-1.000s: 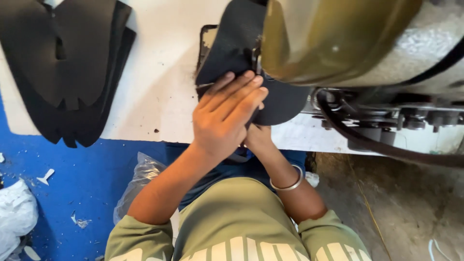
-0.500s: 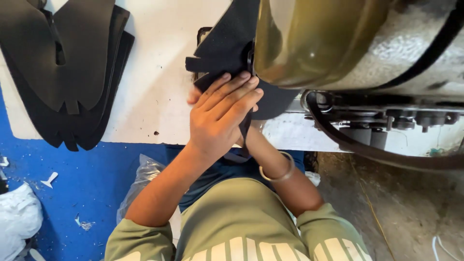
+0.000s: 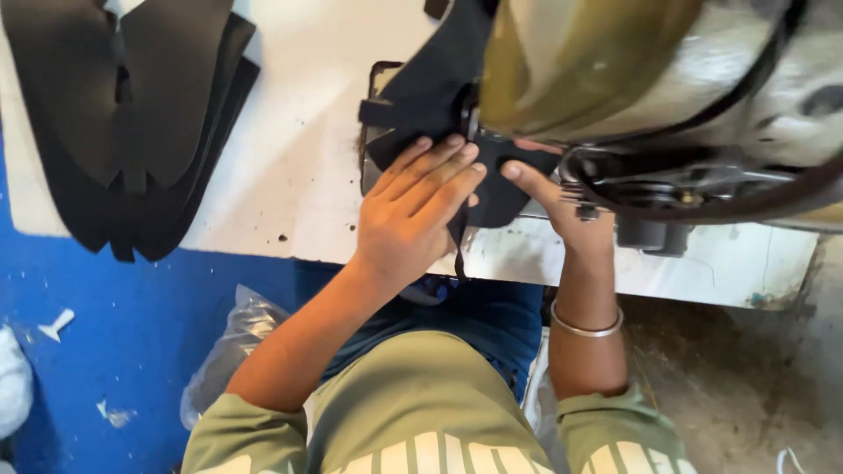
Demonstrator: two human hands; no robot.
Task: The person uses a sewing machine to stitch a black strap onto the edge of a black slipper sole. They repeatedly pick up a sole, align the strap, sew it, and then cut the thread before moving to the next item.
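Observation:
A black cut fabric piece (image 3: 421, 96) lies on the white table (image 3: 299, 167), running under the olive-green sewing machine (image 3: 597, 70). My left hand (image 3: 417, 215) lies flat on the piece, fingers together, pressing it down. My right hand (image 3: 553, 197), a metal bangle on its wrist, touches the near edge of the same piece beneath the machine head, its fingertips partly hidden by the machine. A thin black strip hangs from the piece over the table's front edge.
A stack of black cut fabric pieces (image 3: 132, 114) lies at the table's left end. A black belt or cable (image 3: 702, 206) loops under the machine. A clear plastic bag (image 3: 228, 351) and white scraps lie on the blue floor (image 3: 105, 333).
The fabric piece has shifted further under the machine. My right hand came out from behind the left and now sits to its right on the piece.

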